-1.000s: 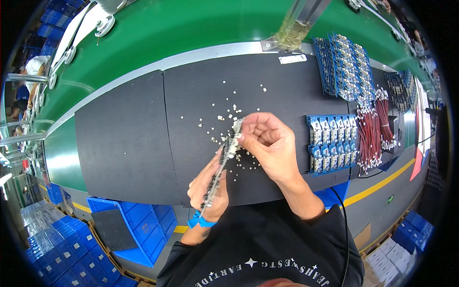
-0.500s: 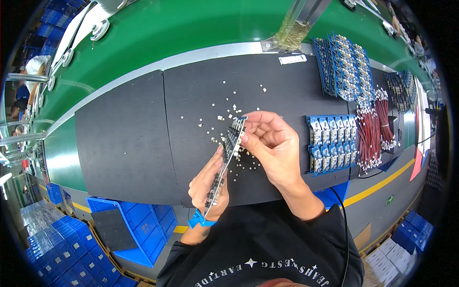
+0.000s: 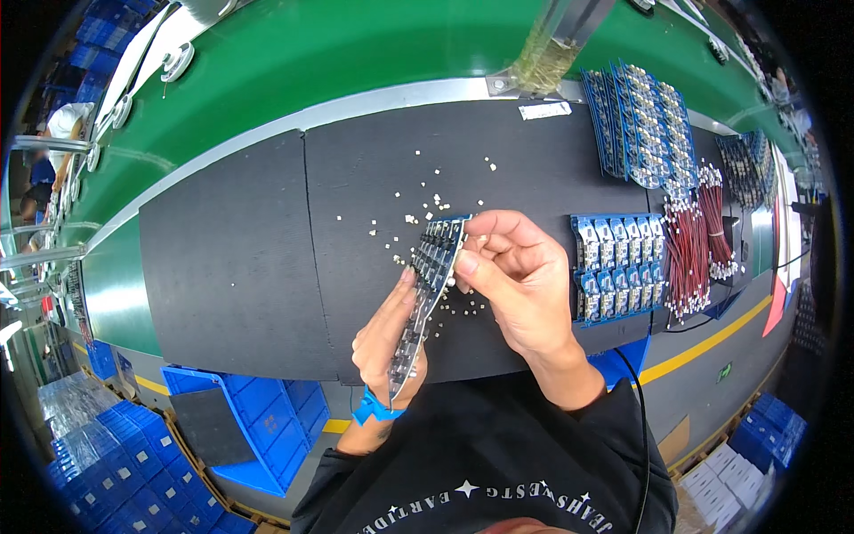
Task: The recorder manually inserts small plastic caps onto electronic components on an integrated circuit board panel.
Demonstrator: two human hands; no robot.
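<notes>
A circuit board panel [image 3: 438, 260] with rows of small dark and pale parts is held up on edge over the black work mat. My left hand [image 3: 381, 343] grips its near end, with a blue band [image 3: 372, 408] round the wrist. The far right edge is pinched between thumb and fingers of my right hand [image 3: 525, 285]. Small white connector pieces [image 3: 410, 218] lie scattered on the mat beyond and beneath the panel. Part of the left hand's fingers is hidden behind the board.
To the right lies a blue board panel [image 3: 618, 267] beside bundles of red wires [image 3: 685, 258]. Stacked board panels [image 3: 640, 125] stand farther back, near a metal post [image 3: 551, 53]. A green conveyor [image 3: 374, 53] runs past the black mat [image 3: 231, 258]. Below the table edge sits a blue crate [image 3: 276, 427].
The panel's far end has shifted slightly right with my right hand. The panel has turned, so more of its face with dark parts shows. My left hand stays nearly in place.
</notes>
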